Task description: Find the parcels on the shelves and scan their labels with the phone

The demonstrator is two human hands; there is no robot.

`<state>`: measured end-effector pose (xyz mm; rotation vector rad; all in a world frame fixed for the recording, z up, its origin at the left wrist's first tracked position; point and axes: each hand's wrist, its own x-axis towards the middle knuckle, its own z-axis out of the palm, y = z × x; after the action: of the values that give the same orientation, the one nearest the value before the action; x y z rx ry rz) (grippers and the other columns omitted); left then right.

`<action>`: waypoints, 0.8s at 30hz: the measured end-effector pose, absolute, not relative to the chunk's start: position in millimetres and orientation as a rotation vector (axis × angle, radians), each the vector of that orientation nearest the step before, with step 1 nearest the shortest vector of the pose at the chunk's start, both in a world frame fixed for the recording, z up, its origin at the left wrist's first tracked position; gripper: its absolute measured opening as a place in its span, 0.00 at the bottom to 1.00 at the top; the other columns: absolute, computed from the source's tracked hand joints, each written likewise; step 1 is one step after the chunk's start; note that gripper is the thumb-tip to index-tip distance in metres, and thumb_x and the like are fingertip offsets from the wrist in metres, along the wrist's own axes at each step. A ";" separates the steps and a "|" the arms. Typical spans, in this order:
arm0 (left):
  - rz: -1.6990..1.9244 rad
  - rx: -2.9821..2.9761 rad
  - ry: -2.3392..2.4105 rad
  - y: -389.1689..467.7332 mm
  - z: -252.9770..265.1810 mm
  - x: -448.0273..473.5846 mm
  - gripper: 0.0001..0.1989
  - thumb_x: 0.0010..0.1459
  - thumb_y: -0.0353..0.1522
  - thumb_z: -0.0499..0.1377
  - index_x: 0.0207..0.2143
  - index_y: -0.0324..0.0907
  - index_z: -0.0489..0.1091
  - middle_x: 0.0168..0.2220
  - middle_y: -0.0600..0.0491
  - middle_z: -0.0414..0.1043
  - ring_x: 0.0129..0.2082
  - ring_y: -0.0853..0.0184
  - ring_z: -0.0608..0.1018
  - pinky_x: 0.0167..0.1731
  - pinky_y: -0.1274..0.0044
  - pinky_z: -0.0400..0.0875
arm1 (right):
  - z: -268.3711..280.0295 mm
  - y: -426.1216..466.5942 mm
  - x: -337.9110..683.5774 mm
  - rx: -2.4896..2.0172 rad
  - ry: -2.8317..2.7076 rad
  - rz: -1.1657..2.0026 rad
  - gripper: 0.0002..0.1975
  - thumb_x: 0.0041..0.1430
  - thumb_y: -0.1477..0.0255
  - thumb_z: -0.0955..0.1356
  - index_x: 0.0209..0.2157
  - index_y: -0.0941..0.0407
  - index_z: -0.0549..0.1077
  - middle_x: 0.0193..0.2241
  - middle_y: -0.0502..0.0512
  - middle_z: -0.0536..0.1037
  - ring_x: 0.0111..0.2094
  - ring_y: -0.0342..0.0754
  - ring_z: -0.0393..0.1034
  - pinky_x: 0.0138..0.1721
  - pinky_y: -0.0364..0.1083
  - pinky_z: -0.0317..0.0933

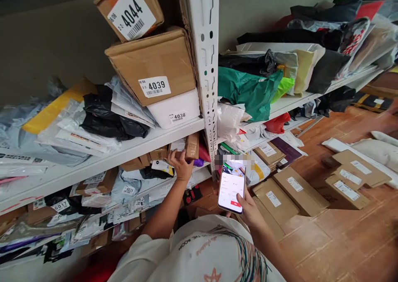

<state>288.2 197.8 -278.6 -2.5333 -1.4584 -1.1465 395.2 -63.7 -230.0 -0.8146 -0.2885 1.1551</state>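
My right hand point(249, 207) holds a smartphone point(230, 190) upright in front of my body, thumb over the lower part of its lit screen. On the screen are a camera picture at the top, lines of text and a red button. My left hand point(181, 166) reaches into the shelf below and grips a small brown cardboard box point(192, 146), fingers curled around its near side. A pale label point(178, 144) shows just behind the fingers. Part of the box is hidden by my hand and the shelf edge above.
A white perforated post point(205, 66) stands between two shelf units. Above my left hand, boxes marked 4039 point(155, 66) and 4038 point(177, 108) rest on a white shelf. Bagged parcels, one in green plastic point(248, 89), fill the right shelves. Cardboard boxes point(300, 190) lie on the tiled floor.
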 end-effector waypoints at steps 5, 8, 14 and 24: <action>-1.413 -2.613 -1.646 195.8 -267.0 289.2 0.34 0.50 0.44 0.70 0.55 0.42 0.66 0.68 0.37 0.38 0.71 0.48 0.48 0.66 0.58 0.54 | -237.3 -50.7 385.5 -0.820 -0.339 1.215 0.41 0.60 0.61 0.73 0.69 0.46 0.51 0.49 0.63 0.79 0.41 0.58 0.79 0.22 0.45 0.74; -1.650 -2.384 -2.139 198.3 -260.2 307.9 0.32 0.54 0.42 0.68 0.57 0.42 0.61 0.64 0.36 0.50 0.67 0.51 0.58 0.63 0.59 0.60 | -236.9 -43.1 378.8 -0.857 -0.353 1.233 0.41 0.61 0.61 0.73 0.69 0.46 0.52 0.47 0.61 0.80 0.37 0.56 0.79 0.21 0.45 0.74; -1.740 -2.320 -2.182 189.9 -256.9 317.2 0.44 0.53 0.37 0.67 0.64 0.43 0.45 0.61 0.36 0.58 0.62 0.52 0.67 0.60 0.59 0.65 | -223.6 -37.3 370.8 -0.870 -0.358 1.266 0.46 0.60 0.59 0.73 0.70 0.42 0.45 0.42 0.57 0.81 0.28 0.51 0.78 0.18 0.43 0.72; -1.585 -2.264 -1.819 178.8 -305.7 271.0 0.54 0.53 0.45 0.67 0.68 0.31 0.37 0.63 0.26 0.48 0.67 0.41 0.55 0.64 0.52 0.54 | -230.1 -11.7 352.6 -0.780 -0.354 1.402 0.44 0.59 0.53 0.72 0.68 0.46 0.47 0.31 0.51 0.78 0.23 0.49 0.75 0.16 0.44 0.71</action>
<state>271.0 178.8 -305.7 -2.2640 -1.8187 -1.5848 352.6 -11.7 -230.1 -0.7803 -0.3539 1.4021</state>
